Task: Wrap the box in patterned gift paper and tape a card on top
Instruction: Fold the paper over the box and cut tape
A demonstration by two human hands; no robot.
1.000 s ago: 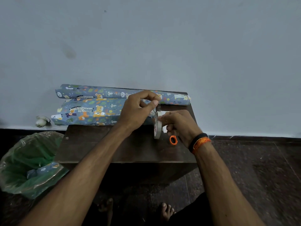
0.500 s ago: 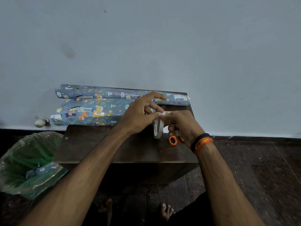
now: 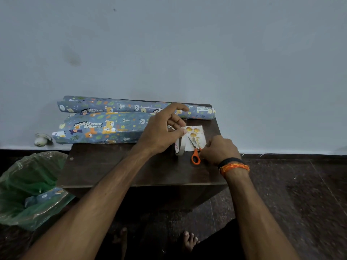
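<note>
The box point(image 3: 97, 128), wrapped in blue animal-print paper, lies at the back left of the dark wooden table point(image 3: 112, 166). Behind it rests the roll of gift paper point(image 3: 120, 106). A tape roll point(image 3: 178, 147) stands on edge near the table's right side. My left hand point(image 3: 161, 132) pinches the tape's loose end between thumb and fingers just above the roll. A white card point(image 3: 196, 135) with yellow balloons lies flat to the right of the roll. Orange-handled scissors point(image 3: 195, 158) lie partly across the card. My right hand point(image 3: 217, 151) curls its fingers at the scissors' handle.
A green plastic bag point(image 3: 28, 188) holding a paper scrap sits on the floor at the left. A small white object point(image 3: 42, 139) lies by the wall. My bare feet point(image 3: 188, 241) are under the table's front edge. The wall stands right behind the table.
My right hand let go of the tape roll and moved right onto the scissors, uncovering the card. My left hand kept its pinch on the tape.
</note>
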